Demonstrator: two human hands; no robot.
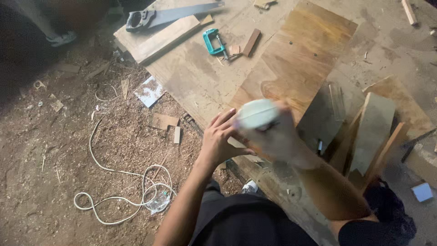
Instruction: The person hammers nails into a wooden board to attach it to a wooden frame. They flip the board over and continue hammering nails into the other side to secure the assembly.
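Note:
My right hand (278, 136) is blurred and is closed around a pale, rounded white object (256, 114), held above the edge of a plywood sheet (296, 59). My left hand (217, 139) is beside it, fingers spread and touching the white object and the right hand from the left. I cannot tell what the white object is.
A handsaw (168, 14) lies on a plank (164, 38) at the top. A teal clamp (213, 42) and small wood blocks (250, 42) rest on the board. A white cord (123, 187) coils on the sawdust floor. Wood offcuts (375, 132) lean at the right.

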